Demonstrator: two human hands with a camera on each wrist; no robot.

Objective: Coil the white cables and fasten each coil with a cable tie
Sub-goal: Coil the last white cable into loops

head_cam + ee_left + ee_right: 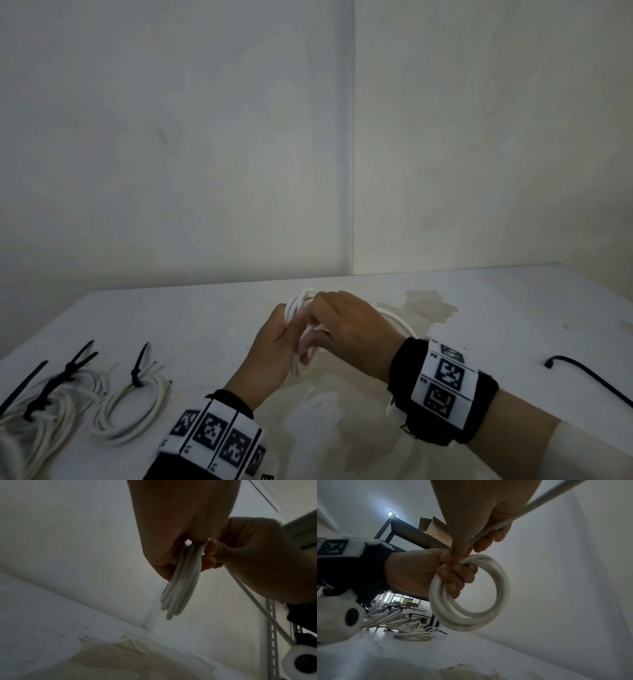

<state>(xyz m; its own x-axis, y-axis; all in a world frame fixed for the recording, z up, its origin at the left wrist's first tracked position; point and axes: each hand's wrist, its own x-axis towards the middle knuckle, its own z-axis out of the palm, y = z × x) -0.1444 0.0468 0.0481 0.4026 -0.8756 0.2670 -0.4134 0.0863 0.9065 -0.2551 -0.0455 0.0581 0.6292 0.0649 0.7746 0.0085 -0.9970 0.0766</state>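
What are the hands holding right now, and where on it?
Left hand grips the white cable coil at its top edge; right hand holds the loose strand leading into it.

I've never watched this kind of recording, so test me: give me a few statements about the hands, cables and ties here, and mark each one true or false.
1. The left hand grips a coil of white cable. True.
2. The right hand lies flat on the table. False: it holds the cable's loose end up by the coil.
3. Tied coils lie on the table to the person's left. True.
4. Their ties are white. False: they are black.
5. The held coil already has a tie. False: none shows on it.
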